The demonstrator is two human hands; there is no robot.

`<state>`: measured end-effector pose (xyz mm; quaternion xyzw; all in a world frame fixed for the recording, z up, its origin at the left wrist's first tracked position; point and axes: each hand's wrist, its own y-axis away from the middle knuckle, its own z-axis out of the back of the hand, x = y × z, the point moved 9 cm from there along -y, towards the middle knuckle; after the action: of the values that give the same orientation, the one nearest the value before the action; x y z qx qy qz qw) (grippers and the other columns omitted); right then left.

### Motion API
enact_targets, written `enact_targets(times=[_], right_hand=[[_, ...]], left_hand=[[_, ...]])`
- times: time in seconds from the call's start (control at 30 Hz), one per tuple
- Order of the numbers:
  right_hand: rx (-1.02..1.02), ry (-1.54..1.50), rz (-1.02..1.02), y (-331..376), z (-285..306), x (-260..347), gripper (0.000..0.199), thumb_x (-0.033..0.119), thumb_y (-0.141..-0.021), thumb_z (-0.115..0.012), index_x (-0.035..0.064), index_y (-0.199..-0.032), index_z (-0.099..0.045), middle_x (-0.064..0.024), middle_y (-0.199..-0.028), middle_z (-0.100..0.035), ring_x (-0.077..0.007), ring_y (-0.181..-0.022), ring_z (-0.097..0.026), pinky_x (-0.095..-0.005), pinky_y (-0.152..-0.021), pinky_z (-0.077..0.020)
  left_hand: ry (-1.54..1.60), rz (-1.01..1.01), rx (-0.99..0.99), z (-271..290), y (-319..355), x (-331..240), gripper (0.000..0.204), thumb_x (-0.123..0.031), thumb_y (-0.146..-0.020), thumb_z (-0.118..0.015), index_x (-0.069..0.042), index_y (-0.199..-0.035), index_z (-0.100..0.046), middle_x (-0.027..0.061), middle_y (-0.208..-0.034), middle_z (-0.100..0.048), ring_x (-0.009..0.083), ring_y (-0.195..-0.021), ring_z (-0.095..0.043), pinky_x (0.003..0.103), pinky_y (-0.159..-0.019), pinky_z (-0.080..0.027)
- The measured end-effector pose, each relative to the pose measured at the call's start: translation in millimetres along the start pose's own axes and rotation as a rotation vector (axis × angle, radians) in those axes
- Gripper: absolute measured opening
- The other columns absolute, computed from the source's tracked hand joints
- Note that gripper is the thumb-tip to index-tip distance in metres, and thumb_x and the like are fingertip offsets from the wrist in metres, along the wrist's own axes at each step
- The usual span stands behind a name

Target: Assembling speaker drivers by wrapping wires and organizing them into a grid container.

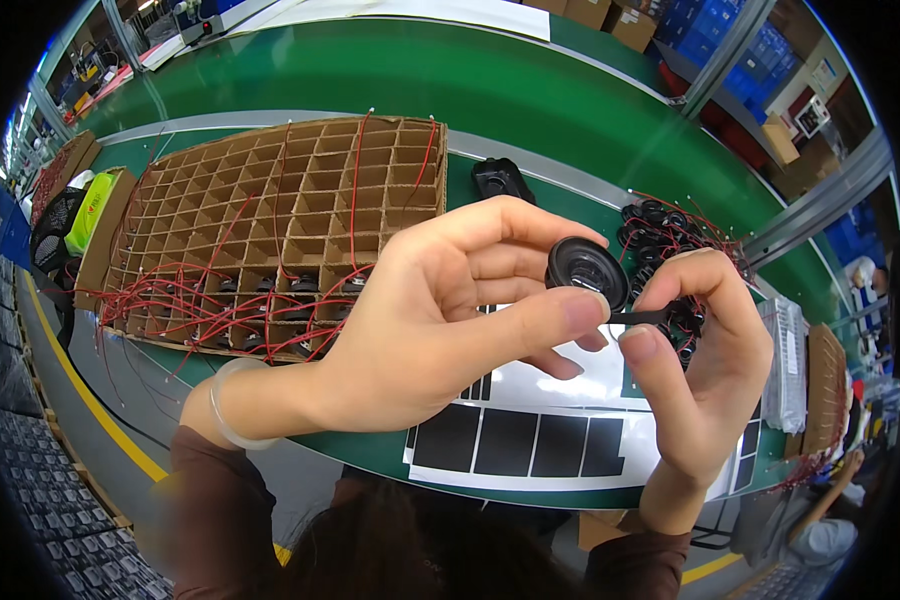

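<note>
Above the green belt, the left hand's grip pinches a small black speaker.

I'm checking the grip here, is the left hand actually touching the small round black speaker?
Touching. The head view shows the left hand pinching the round black speaker, with its thumb and fingertips pressed on the rim and no gap.

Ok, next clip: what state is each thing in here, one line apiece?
Left hand: raised, fingers pinching the round black speaker.
Right hand: raised, thumb and finger pinching a black strip.
Round black speaker: held above the table, cone facing the camera.
Black strip: held against the speaker's edge.
Cardboard grid tray: near rows filled with wired speakers, far cells empty.
Pile of speakers: loose, red wires tangled.
Sheet of black strips: flat, partly used.
</note>
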<state>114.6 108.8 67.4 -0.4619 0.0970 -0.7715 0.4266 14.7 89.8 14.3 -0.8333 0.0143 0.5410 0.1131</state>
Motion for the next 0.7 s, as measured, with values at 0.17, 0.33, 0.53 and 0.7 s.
enact_targets(times=[0.17,0.33,0.53,0.7], right_hand=[[-0.065,0.007,-0.08,0.5,-0.1,-5.7,0.018,0.008,-0.063,-0.057,-0.0006,-0.075,-0.047,-0.0039,-0.071,-0.045,-0.0114,-0.068,-0.04,-0.0211,-0.065,-0.0304],[-0.038,0.046,0.077,5.1,-0.3,6.1,0.014,0.006,-0.064,-0.055,-0.0003,-0.071,-0.046,-0.004,-0.067,-0.044,-0.013,-0.065,-0.038,-0.0225,-0.063,-0.0294],[-0.069,0.014,0.089,2.2,2.9,7.3,0.01,0.004,-0.066,-0.054,0.0002,-0.069,-0.045,-0.0042,-0.065,-0.043,-0.0125,-0.064,-0.037,-0.0229,-0.061,-0.0283],[-0.046,-0.029,0.027,-1.7,4.7,0.9,0.01,0.004,-0.067,-0.054,0.0002,-0.07,-0.045,-0.0037,-0.065,-0.042,-0.0115,-0.064,-0.037,-0.0212,-0.06,-0.0274]], left_hand=[[-0.034,-0.044,-0.038,3.9,-0.8,-1.3,0.035,-0.006,-0.076,-0.047,0.007,-0.107,-0.038,0.0136,-0.091,-0.053,0.0192,-0.08,-0.056,0.025,-0.059,-0.051],[-0.093,-0.165,-0.103,12.2,-4.9,-7.0,0.035,-0.007,-0.075,-0.049,0.007,-0.105,-0.04,0.0143,-0.089,-0.053,0.0205,-0.079,-0.056,0.023,-0.058,-0.051],[-0.129,-0.208,-0.104,12.2,-5.8,-15.0,0.039,-0.012,-0.072,-0.051,0.008,-0.104,-0.041,0.0149,-0.085,-0.054,0.0208,-0.076,-0.057,0.023,-0.054,-0.051],[-0.102,-0.123,-0.018,2.6,-5.9,-11.9,0.041,-0.01,-0.069,-0.048,0.011,-0.103,-0.04,0.0167,-0.083,-0.054,0.0227,-0.07,-0.059,0.024,-0.052,-0.051]])
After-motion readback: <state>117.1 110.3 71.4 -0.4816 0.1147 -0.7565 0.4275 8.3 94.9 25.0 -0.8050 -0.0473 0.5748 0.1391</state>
